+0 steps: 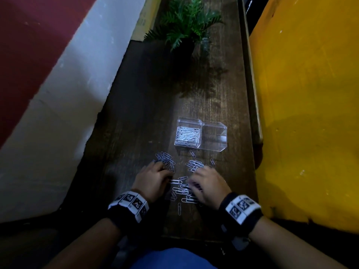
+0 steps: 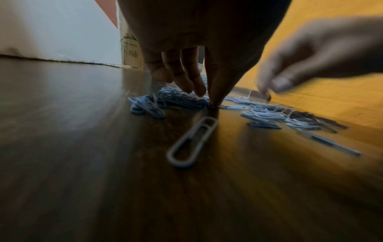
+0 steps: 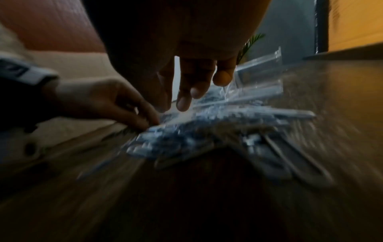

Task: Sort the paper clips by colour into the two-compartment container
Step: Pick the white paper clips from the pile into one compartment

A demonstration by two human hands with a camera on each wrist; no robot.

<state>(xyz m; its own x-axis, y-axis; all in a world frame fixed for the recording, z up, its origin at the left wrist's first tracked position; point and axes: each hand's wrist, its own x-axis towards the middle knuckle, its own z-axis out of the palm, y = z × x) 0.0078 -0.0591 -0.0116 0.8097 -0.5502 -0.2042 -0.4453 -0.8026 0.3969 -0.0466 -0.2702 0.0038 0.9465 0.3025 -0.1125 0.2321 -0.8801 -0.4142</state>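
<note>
Seen from the head view, a dark wooden surface (image 1: 136, 123) runs away from the person, and a clear two-compartment container (image 1: 201, 134) stands on it beyond the hands. White paper clips (image 1: 188, 134) fill its left compartment; nothing can be seen in the right one. Loose paper clips (image 1: 183, 188) are scattered on the surface between and just beyond the hands, with a darker blue cluster (image 1: 165, 159) at the far left of the scatter. The left hand (image 1: 150, 181) is lowered onto the clips near that cluster, fingers curled downward. The right hand (image 1: 208, 186) is placed over the near right part of the scatter, and its fingers are blurred. A potted fern (image 1: 186, 24) is set at the far end, and a yellow wall (image 1: 310, 113) rises on the right.

In the left wrist view, the left hand's thumb and forefinger (image 2: 215, 91) are pressed together at their tips, touching the surface at the edge of the blue pile; whether a clip is pinched there cannot be told. One pale clip (image 2: 191, 142) lies flat, nearer the camera. The right hand (image 2: 311, 54) is seen blurred at the right.

In the right wrist view, everything is smeared by motion. The right hand's fingers (image 3: 186, 91) are extended downward over a heap of clips (image 3: 186, 135), and whether anything is gripped cannot be told. The container (image 3: 261, 78) is glimpsed behind them.
</note>
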